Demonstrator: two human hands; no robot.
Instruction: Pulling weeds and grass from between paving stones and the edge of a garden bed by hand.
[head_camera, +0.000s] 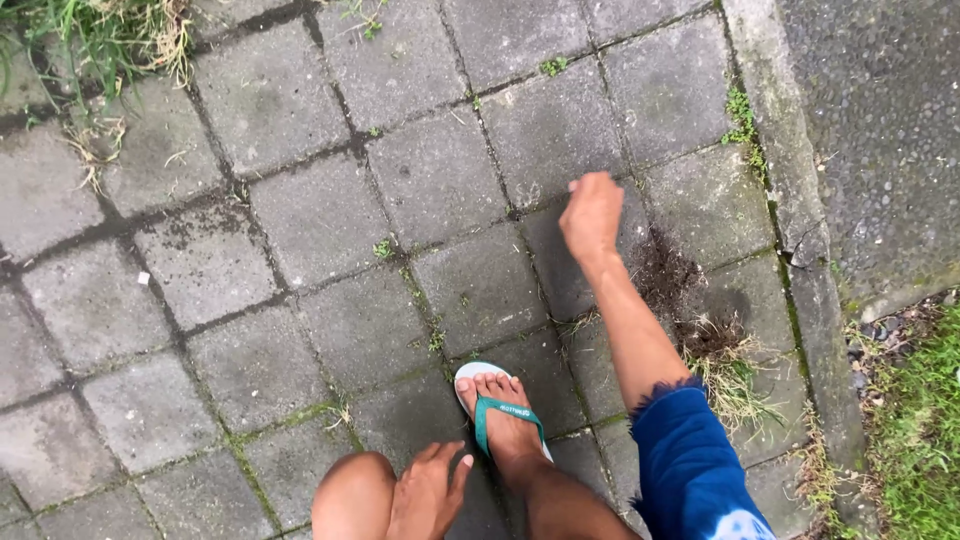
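Uprooted weeds, a clump of dark roots and dry grass blades, lie on the grey paving blocks just beside the right forearm and near the concrete kerb, apparently piled there to keep them off the joints. Right hand is stretched forward over a joint between blocks, fingers curled under as if gripping something small; whether anything is pinched cannot be told from this angle. Left hand rests flat and loosely spread on the bent left knee, likely bracing the squat, beside a foot in a green flip-flop.
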